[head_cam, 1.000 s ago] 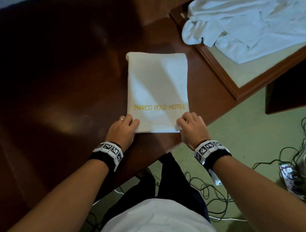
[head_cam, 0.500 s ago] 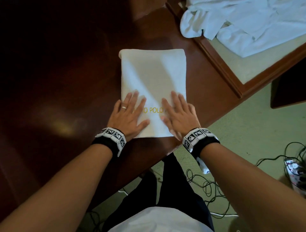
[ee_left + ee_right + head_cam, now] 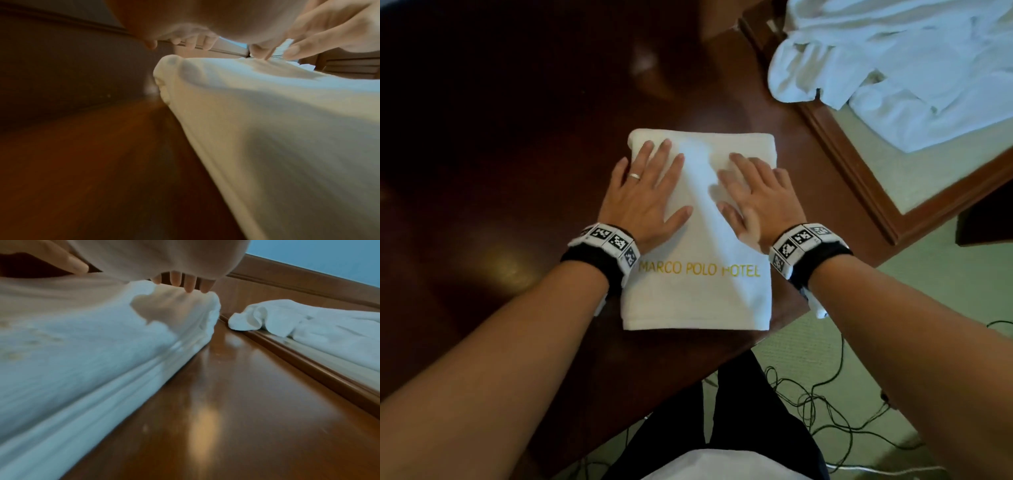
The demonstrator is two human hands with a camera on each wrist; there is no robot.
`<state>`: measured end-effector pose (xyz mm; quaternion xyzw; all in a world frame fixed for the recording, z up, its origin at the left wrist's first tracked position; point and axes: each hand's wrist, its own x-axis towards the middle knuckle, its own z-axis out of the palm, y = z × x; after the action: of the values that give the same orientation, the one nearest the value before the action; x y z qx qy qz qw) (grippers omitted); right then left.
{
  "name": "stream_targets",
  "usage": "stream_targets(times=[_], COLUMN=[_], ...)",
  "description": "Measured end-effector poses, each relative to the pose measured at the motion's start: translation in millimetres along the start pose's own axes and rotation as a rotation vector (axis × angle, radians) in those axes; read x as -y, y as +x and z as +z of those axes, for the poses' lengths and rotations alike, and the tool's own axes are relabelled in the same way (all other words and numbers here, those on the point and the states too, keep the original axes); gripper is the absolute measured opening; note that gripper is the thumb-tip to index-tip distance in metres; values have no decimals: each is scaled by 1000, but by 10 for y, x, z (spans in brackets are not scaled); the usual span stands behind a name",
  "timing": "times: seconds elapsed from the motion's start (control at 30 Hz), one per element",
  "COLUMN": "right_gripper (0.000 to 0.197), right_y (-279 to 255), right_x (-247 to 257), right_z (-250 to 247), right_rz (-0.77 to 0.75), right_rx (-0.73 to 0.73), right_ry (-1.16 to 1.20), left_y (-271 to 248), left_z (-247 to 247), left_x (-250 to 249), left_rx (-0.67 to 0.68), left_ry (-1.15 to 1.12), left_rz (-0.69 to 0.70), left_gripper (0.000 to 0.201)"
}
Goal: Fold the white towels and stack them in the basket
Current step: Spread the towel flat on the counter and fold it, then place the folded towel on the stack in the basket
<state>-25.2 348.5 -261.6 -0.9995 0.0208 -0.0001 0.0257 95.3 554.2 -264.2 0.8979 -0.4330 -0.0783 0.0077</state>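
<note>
A folded white towel [image 3: 698,294] with gold lettering lies on the dark wooden table [image 3: 517,205], its near edge close to the table's front edge. My left hand [image 3: 645,192] lies flat on the towel's far left part, fingers straight and spread. My right hand [image 3: 755,197] presses flat on the far right part beside it. In the left wrist view the towel [image 3: 277,129] fills the right side under my left hand [image 3: 185,37]. The right wrist view shows the towel's layered side edge [image 3: 102,369] below my right hand's fingertips [image 3: 189,287]. No basket is in view.
A heap of unfolded white towels [image 3: 893,61] lies on a lower wood-framed surface [image 3: 859,164] at the back right, seen also as towels [image 3: 308,324] in the right wrist view. Black cables [image 3: 825,404] trail over the green carpet by my legs.
Both hands went from gripping the towel's near corners to lying flat on it, then slid away from me across it to its far half. The lettering is uncovered again.
</note>
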Motion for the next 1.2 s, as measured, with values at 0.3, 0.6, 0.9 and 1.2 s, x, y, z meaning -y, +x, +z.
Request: stream_targets(times=[0.3,0.6,0.9,1.2], right_gripper=[70,71,51,69], right_y=[135,-802,-950,-859], right_x=[-256,298,542,827], right_z=[303,307,152,168], right_rz=[164,93,711,1041], right_rx=[289,298,236,318], right_ry=[52,31,355,797], left_y=[184,-745,-1001,-1033], left_z=[250,371,123,263], left_x=[336,278,-50,-128], left_rx=[200,208,206,265], left_ry=[-28,44,-334,-766], left_rz=[-74,84,-508,-801], left_gripper=[78,73,66,65])
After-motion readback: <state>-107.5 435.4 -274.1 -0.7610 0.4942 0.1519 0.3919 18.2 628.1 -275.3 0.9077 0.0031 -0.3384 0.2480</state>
